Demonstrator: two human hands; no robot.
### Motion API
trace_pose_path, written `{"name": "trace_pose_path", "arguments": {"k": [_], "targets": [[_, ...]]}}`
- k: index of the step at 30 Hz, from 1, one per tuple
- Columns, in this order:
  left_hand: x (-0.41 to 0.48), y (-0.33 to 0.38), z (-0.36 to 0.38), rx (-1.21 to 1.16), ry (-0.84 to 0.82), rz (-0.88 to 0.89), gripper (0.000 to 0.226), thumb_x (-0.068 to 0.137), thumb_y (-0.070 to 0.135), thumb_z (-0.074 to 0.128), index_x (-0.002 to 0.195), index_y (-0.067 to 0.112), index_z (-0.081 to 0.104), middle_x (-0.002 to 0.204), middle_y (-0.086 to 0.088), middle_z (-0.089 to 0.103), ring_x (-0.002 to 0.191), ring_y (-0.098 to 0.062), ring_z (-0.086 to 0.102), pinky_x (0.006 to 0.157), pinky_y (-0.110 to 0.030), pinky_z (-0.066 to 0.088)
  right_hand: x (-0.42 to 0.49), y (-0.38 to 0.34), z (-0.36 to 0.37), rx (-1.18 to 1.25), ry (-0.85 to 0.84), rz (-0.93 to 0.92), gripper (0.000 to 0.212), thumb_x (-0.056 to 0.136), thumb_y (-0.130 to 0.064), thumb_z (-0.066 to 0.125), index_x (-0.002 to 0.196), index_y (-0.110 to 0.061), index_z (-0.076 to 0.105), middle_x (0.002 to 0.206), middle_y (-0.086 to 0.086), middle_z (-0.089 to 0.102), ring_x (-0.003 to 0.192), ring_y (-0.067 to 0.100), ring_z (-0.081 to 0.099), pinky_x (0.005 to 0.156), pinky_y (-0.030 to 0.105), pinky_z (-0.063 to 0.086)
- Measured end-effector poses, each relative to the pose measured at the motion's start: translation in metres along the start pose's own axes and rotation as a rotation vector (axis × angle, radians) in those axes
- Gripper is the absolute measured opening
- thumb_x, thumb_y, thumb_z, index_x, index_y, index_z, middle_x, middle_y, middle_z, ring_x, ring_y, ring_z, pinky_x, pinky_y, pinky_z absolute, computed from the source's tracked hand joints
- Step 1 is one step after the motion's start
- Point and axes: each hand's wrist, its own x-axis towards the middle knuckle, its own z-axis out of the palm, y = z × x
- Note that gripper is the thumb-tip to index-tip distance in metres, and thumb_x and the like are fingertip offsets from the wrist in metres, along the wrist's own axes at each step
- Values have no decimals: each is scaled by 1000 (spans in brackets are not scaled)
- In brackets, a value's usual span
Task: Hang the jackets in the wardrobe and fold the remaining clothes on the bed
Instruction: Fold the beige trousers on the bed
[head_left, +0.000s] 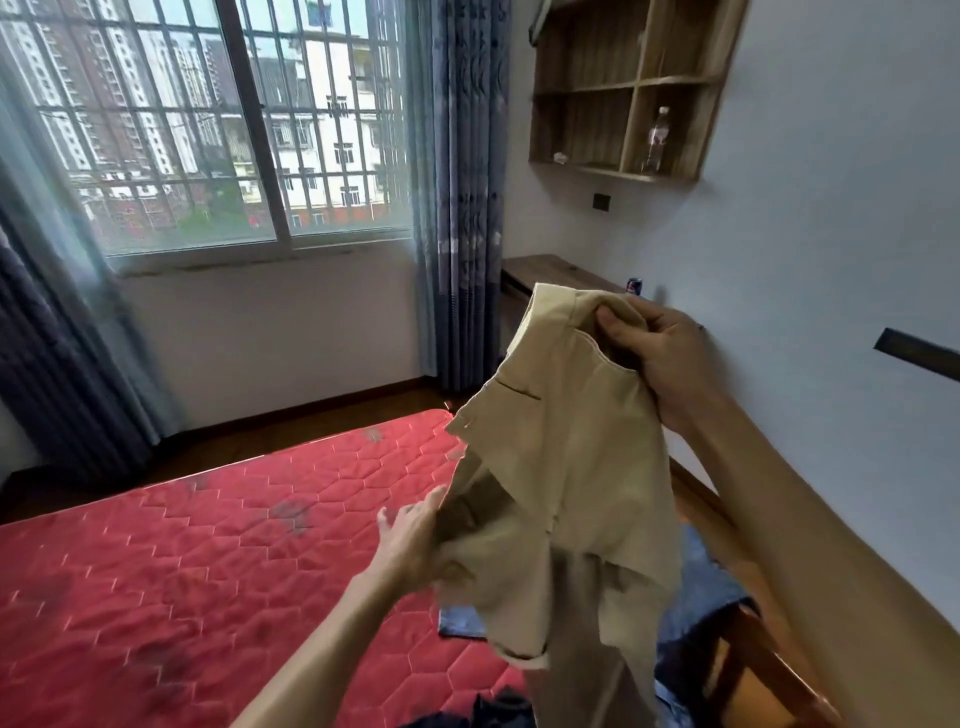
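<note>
Above the red mattress (208, 545), you hold a beige jacket (566, 467) up in the air, its soft matte cloth hanging in loose folds with a slit pocket and a turned-up cuff showing. Your right hand (660, 353) is clamped on the top of the garment near the collar, thumb and fingers pinching a bunch of fabric. Your left hand (415, 535) sits lower, its fingers gripping the jacket's left edge, so your two hands are well apart, one high and one low. The jacket's hem hangs down past the bottom of the view.

Under the jacket, a blue denim garment (696, 597) lies crumpled on the mattress at its right side, and a dark piece of clothing (498, 709) sits at the bottom edge. The mattress is quilted in a hexagon pattern with dark smudged patches on its surface.

Beyond the bed, a dark wooden floor runs to a white wall below a barred window (208, 119), with blue patterned curtains (457, 182) at either side. On the right wall hangs an open wooden shelf unit (628, 88); a clear plastic bottle (655, 140) stands upright in its lower right compartment. Below it, a blue can (634, 286) stands on a wooden desk (550, 270).
</note>
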Motion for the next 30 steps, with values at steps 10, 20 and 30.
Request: {"name": "trace_pose_path", "arguments": {"k": [10,20,30], "targets": [[-9,19,16,-334,594,370,40,98,49,47,115,13,57,140,0,41,110,-17,58,87,-41,56,-7,-5,-27,10,108,-24,50,70,-32,75,111,-3,69,87,0,73,78,12,66,74,22,55],[39,33,15,148,91,142,67,74,73,58,120,26,65,117,1,53,113,-22,52,103,-46,35,-17,-11,-38,24,57,-54,30,78,-26,69,101,-7,72,82,-1,73,74,12,65,72,23,55],[28,27,-110,-325,300,316,24,80,34,75,70,35,53,58,16,53,54,-2,45,53,-18,36,-13,31,-84,-721,307,4,35,87,-43,69,80,-10,59,70,-7,58,61,2,50,57,24,38]]}}
